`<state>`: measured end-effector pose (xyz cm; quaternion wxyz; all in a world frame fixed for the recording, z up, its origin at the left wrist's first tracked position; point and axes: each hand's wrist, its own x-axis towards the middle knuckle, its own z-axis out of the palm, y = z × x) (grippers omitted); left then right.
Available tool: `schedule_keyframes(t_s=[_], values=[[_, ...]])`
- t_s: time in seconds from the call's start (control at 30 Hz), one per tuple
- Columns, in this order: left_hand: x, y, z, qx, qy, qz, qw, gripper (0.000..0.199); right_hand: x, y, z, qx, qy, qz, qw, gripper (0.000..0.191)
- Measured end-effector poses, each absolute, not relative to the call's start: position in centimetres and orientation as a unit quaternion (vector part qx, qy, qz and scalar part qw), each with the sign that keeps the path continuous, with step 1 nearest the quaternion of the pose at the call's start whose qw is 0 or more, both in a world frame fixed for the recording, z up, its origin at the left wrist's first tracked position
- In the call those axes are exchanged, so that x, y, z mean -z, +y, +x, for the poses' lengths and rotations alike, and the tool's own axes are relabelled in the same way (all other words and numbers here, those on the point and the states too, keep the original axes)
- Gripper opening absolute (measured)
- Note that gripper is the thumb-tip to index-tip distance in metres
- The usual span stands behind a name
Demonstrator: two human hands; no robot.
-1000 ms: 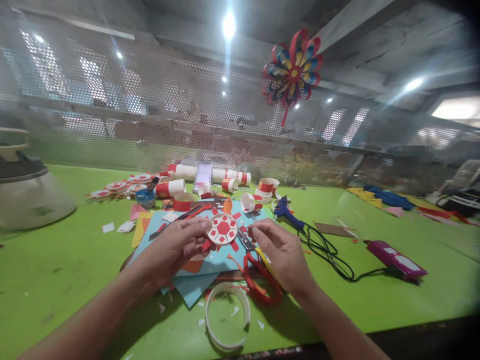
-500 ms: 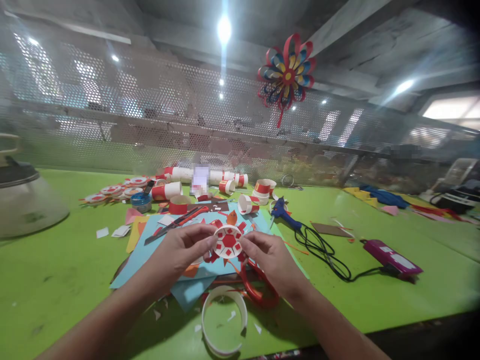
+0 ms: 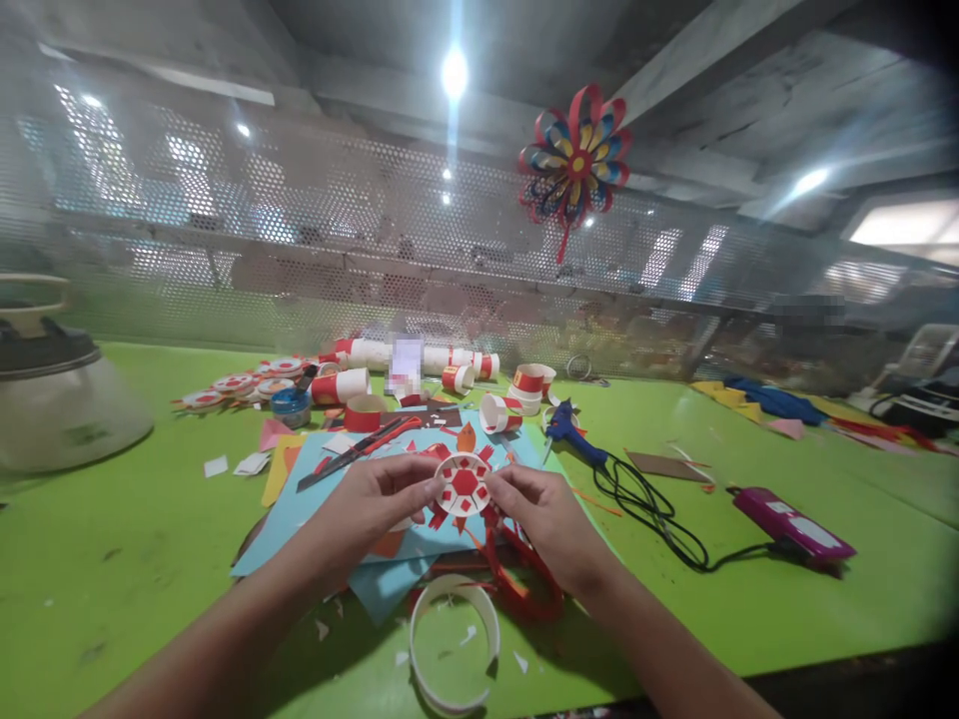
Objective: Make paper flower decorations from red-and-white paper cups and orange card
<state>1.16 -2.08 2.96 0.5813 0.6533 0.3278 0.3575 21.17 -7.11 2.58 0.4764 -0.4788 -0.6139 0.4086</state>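
A small paper turtle (image 3: 464, 483), with a white round shell patterned in red and an orange head pointing away, is held up over light blue paper (image 3: 300, 509). My left hand (image 3: 397, 494) pinches its left edge between thumb and fingers. On the other edge, my right hand (image 3: 528, 499) grips it the same way. Red-handled scissors (image 3: 535, 589) lie below the right hand, partly hidden by it. A white paper ring (image 3: 416, 639) stands nearer the table's front edge.
A blue glue gun (image 3: 573, 434) has a black cord running to a purple box (image 3: 792, 524) on the right. Cut paper cups (image 3: 341, 386), a blue jar (image 3: 291, 407) and finished turtles (image 3: 232, 383) sit farther back. A large lidded container (image 3: 67, 409) stands left.
The whole view has shifted slightly, so things appear a little further right and lower. Both hands keep their hold on the turtle.
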Motion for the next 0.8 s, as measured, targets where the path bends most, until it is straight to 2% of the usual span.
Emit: schedule_keyframes(t_s=[0.57, 0.8], values=[[-2.34, -1.35, 0.79, -0.35, 0.293, 0.632, 0.627, 0.02, -2.02, -6.72, 20.92, -0.44, -0.597, -0.457, 0.491, 0.036], [-2.6, -1.23, 0.52, -0.404, 0.271, 0.57, 0.662, 0.017, -1.75, -6.56, 20.69, -0.446, -0.569, -0.485, 0.491, 0.046]])
